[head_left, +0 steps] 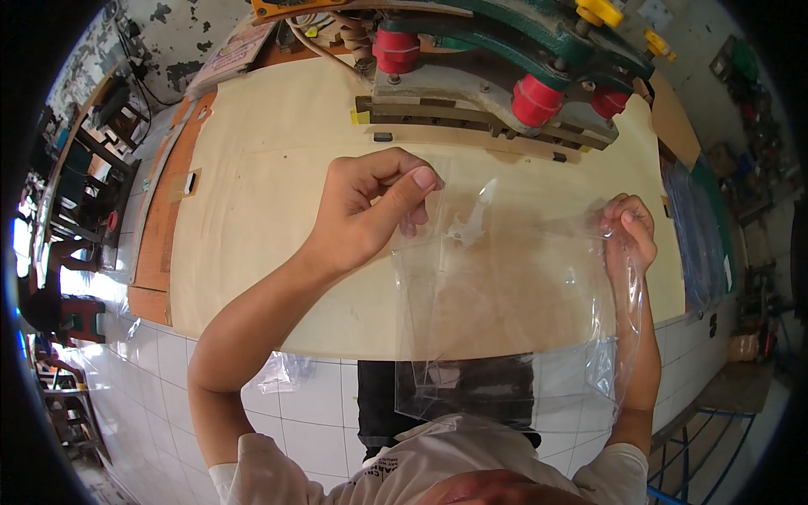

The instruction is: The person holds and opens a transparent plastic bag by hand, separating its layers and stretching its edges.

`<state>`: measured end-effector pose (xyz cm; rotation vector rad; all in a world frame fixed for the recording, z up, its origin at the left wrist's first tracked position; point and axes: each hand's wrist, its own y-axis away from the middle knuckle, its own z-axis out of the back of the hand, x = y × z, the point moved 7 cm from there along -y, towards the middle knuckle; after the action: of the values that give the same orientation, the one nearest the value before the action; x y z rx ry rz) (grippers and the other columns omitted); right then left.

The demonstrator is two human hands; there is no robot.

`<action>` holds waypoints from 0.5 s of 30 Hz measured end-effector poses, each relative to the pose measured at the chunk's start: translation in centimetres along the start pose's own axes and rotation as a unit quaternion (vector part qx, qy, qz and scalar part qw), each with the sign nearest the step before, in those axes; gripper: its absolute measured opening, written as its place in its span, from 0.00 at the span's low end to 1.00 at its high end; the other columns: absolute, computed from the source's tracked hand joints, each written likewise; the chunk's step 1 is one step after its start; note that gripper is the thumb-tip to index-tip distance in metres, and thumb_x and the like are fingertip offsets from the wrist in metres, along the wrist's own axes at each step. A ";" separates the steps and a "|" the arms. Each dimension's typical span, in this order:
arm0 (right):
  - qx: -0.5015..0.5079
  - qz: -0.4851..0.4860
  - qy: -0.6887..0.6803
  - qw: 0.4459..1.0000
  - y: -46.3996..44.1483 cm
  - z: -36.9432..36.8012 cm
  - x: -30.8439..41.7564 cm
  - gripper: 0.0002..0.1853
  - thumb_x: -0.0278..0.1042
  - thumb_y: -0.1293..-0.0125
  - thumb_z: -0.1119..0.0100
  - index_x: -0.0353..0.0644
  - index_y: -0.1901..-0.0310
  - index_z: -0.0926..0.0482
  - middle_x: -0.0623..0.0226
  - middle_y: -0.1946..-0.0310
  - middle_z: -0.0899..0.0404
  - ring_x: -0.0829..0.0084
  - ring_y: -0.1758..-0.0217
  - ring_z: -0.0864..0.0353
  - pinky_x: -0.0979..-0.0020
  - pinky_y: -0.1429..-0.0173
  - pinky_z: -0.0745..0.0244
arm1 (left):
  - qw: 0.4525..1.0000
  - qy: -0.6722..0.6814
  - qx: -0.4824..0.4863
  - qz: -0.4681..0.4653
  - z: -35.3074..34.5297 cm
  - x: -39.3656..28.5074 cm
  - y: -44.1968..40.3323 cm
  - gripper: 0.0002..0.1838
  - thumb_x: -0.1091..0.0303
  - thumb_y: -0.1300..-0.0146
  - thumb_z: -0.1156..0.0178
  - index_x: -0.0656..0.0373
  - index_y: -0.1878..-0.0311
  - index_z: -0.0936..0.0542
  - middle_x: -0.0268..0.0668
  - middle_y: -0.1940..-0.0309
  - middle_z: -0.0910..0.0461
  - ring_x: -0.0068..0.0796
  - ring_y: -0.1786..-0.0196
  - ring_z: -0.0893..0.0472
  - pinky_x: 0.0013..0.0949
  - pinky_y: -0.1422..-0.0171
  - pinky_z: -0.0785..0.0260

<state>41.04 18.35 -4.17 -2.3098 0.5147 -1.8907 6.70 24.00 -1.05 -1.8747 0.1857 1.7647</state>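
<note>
The left hand and right hand pinch the upper corners of a clear plastic piece, hanging across the counter's near edge; likely light, floppy and slippery, it seems best gripped by its edges.

A see-through, shiny, four-sided plastic piece is hanging a little right of the middle. Its far end is being held up, and its right side is bending in wrinkles.
</note>
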 end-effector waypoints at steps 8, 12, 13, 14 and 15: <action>-0.005 0.002 0.005 1.000 0.0 0.0 0.0 0.08 0.33 0.43 0.43 0.37 0.72 0.28 0.63 0.71 0.28 0.72 0.68 0.29 0.72 0.59 0.31 | 1.000 -0.007 -0.002 0.002 0.0 -0.1 0.0 0.15 0.63 0.31 0.45 0.69 0.64 0.21 0.33 0.79 0.24 0.19 0.76 0.24 0.24 0.70 0.32; -0.001 0.004 0.000 1.000 0.0 -0.1 0.1 0.08 0.33 0.44 0.43 0.37 0.72 0.28 0.62 0.71 0.29 0.71 0.68 0.29 0.72 0.59 0.31 | 1.000 -0.006 -0.005 0.005 0.0 0.0 0.0 0.16 0.62 0.31 0.45 0.69 0.63 0.20 0.33 0.79 0.24 0.19 0.76 0.24 0.25 0.69 0.32; -0.001 0.004 0.000 1.000 0.0 -0.1 0.1 0.08 0.33 0.44 0.43 0.37 0.72 0.28 0.62 0.71 0.29 0.71 0.68 0.29 0.72 0.59 0.31 | 1.000 -0.005 -0.007 0.002 0.0 0.0 0.0 0.16 0.62 0.31 0.45 0.69 0.63 0.20 0.33 0.79 0.24 0.19 0.76 0.24 0.25 0.69 0.32; -0.002 0.005 -0.001 1.000 0.0 0.0 0.0 0.08 0.33 0.44 0.43 0.37 0.72 0.28 0.62 0.71 0.29 0.71 0.68 0.29 0.71 0.59 0.31 | 1.000 -0.005 -0.006 0.002 0.1 0.0 0.0 0.16 0.62 0.31 0.45 0.69 0.63 0.20 0.33 0.79 0.24 0.19 0.76 0.24 0.25 0.69 0.32; -0.004 0.005 -0.002 1.000 0.0 0.0 0.0 0.08 0.33 0.44 0.44 0.37 0.72 0.28 0.62 0.71 0.29 0.71 0.68 0.29 0.71 0.58 0.30 | 1.000 0.002 -0.003 -0.001 0.1 0.0 0.0 0.15 0.64 0.31 0.45 0.69 0.64 0.21 0.33 0.78 0.23 0.18 0.76 0.24 0.25 0.71 0.32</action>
<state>41.09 18.33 -4.16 -2.3099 0.5326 -1.8835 6.66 24.04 -1.03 -1.8821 0.1797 1.7632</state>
